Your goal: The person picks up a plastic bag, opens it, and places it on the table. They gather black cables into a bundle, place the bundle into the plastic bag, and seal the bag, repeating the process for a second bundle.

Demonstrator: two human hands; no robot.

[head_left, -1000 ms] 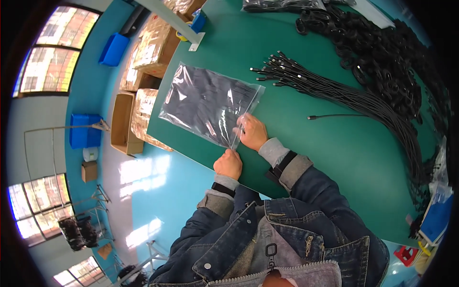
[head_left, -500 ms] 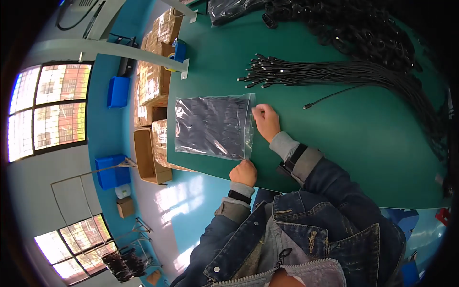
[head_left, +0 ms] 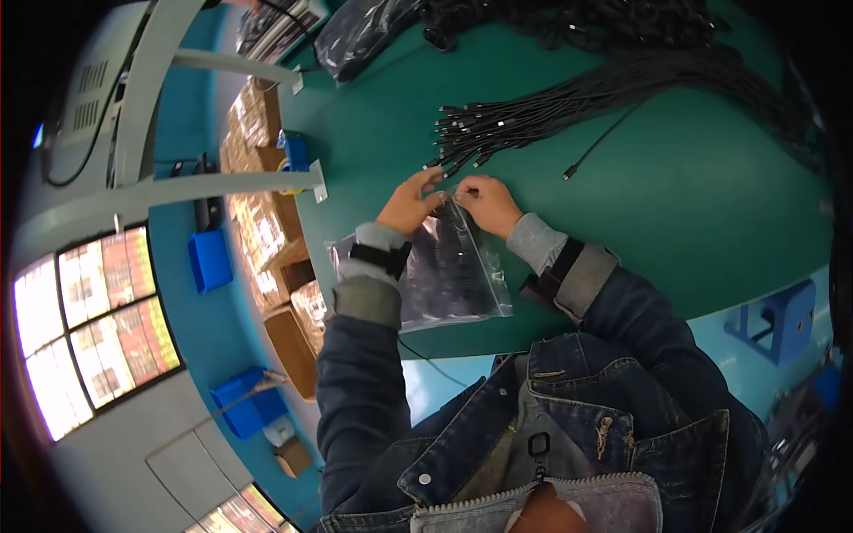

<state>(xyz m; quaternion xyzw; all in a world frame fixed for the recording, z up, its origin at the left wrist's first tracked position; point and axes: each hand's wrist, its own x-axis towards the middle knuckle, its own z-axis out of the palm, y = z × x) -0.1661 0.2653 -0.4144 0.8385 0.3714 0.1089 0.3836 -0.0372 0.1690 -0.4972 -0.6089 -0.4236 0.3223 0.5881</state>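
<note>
Closest in, denim jacket sleeves (head_left: 355, 391) come up from the lower edge, a dark wrist strap on each forearm. Just beyond them, the clear plastic bag (head_left: 449, 275) lies on the green worktop (head_left: 702, 213), near its front edge, with dark contents showing through the film. Left hand (head_left: 410, 201) is at the bag's top edge, its grip pinched together on the plastic there. Right hand (head_left: 485, 201) sits right beside it, fingers closed on the same top edge, the two hands almost touching. The bag's lower end points back toward the person, partly tucked under the left forearm.

Just past the fingertips, the bundle of black cables (head_left: 533, 120) fans out across the worktop, connector ends pointing at the hands, close but apart from them. One loose cable (head_left: 597, 147) lies by itself to the right of the bundle. Further back, a big heap of black cables (head_left: 622, 22) fills the far edge, and a dark filled bag (head_left: 364, 35) lies at the far left of the worktop.

Off to the left, below the worktop, open cardboard boxes (head_left: 267, 240) of packed goods line up on the blue floor, a blue bin (head_left: 210, 259) beside them. A blue stool (head_left: 782, 315) stands at the right.
</note>
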